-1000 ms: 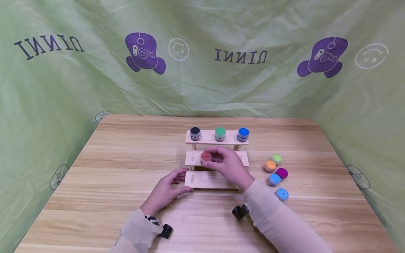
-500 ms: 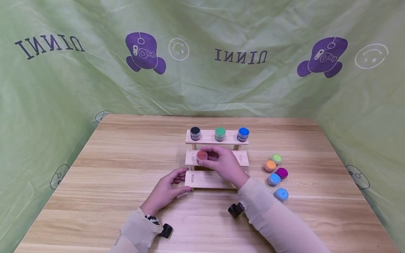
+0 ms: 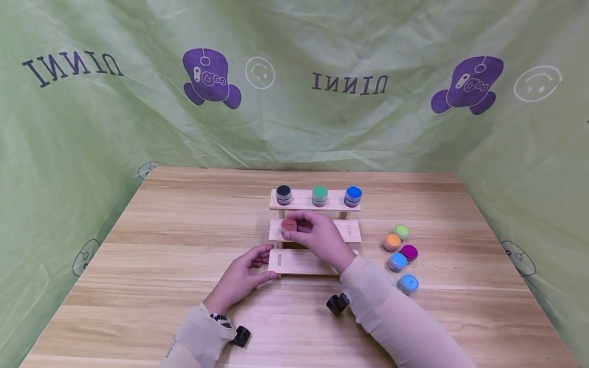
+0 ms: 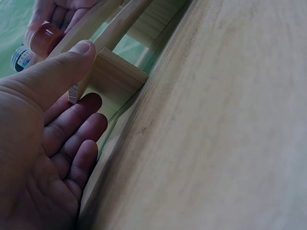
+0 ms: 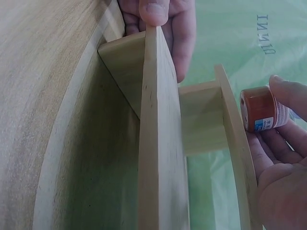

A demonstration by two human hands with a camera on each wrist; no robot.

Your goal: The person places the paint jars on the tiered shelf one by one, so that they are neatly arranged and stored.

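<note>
A three-tier wooden rack [image 3: 306, 262] stands mid-table. My right hand [image 3: 324, 241] pinches a small paint jar [image 3: 289, 225] with a reddish-brown lid between thumb and fingers, at the left end of the middle tier. In the right wrist view, the jar [image 5: 259, 109] has its base right at that tier's board. My left hand [image 3: 240, 280] grips the left end of the lowest tier, thumb at its front edge and fingers behind. In the left wrist view, the thumb [image 4: 72, 62] lies against the board end with the other fingers bent below it.
Black [image 3: 284, 194], green [image 3: 319, 196] and blue [image 3: 353, 196] jars line the top tier. Right of the rack, several more jars sit loosely grouped: light green [image 3: 402, 231], orange [image 3: 392, 242], magenta [image 3: 409, 252] and light blue [image 3: 398, 261]. A green printed cloth [image 3: 285, 128] hangs around the table.
My right hand has carried the reddish-brown jar leftward along the middle tier, towards its left end. My left hand has stayed at the lowest tier.
</note>
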